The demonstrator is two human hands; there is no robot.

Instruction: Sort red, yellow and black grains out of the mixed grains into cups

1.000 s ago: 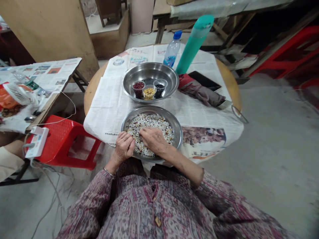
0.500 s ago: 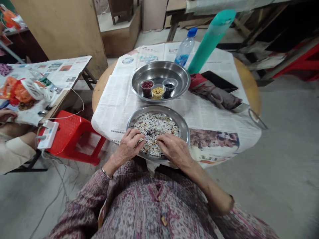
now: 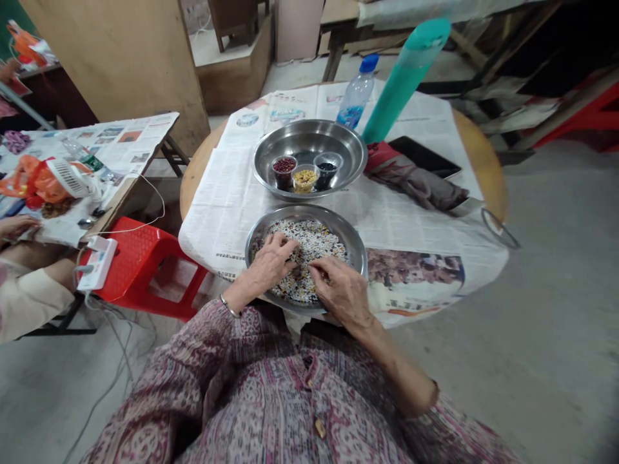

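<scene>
A round steel basin [image 3: 356, 248] near the table's front edge holds a mix of white rice-like grains [image 3: 314, 240] with black, yellow and dark red beans or kernels. My left hand [image 3: 271, 261] is over the left of this mix, fingers apart and slightly bent, thumb towards the middle. On the right, my right hand [image 3: 341, 287] has thumb and fingertips closed together just above the grains; anything between them is too small to make out. Behind stands a larger steel basin [image 3: 309, 134] with three clear cups: dark red beans [image 3: 284, 166], yellow kernels [image 3: 305, 177] and black beans [image 3: 326, 171].
Newspaper [image 3: 217, 206] covers the round table. A water bottle [image 3: 358, 93], a tall green container [image 3: 409, 80], a folded umbrella-like bundle [image 3: 416, 177] and a dark tablet [image 3: 425, 156] lie behind. At left are a red stool [image 3: 140, 258] with a power strip [image 3: 99, 263] and another person's hand [image 3: 17, 225].
My left hand has moved right and forward over the grains, its fingers spreading. My right hand has turned a little, with its fingertips drawn together.
</scene>
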